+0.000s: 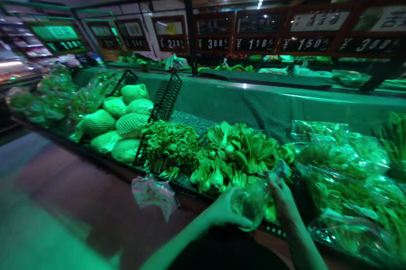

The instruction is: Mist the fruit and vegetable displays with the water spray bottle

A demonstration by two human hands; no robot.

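Both hands are closed on a clear plastic bag (pixel 250 204): the left hand (pixel 225 213) cups its lower end, while the right hand (pixel 281 202) pinches its upper edge. The bag sits just in front of a heap of bok choy (pixel 236 156), among the lower leaves. A bunch of leafy herbs (pixel 169 147) lies to the left of the heap, bagged greens (pixel 345 181) to the right — a crumpled plastic bag (pixel 154 196) rests near the display's front edge, and foam-netted melons (pixel 125 124) lie farther left.

Green light is tinting the leafy bok choy (pixel 236 156) above the black front edge of the produce counter (pixel 187 187), while crisscross foam-net sleeves (pixel 131 124) are patterning pale round fruit.
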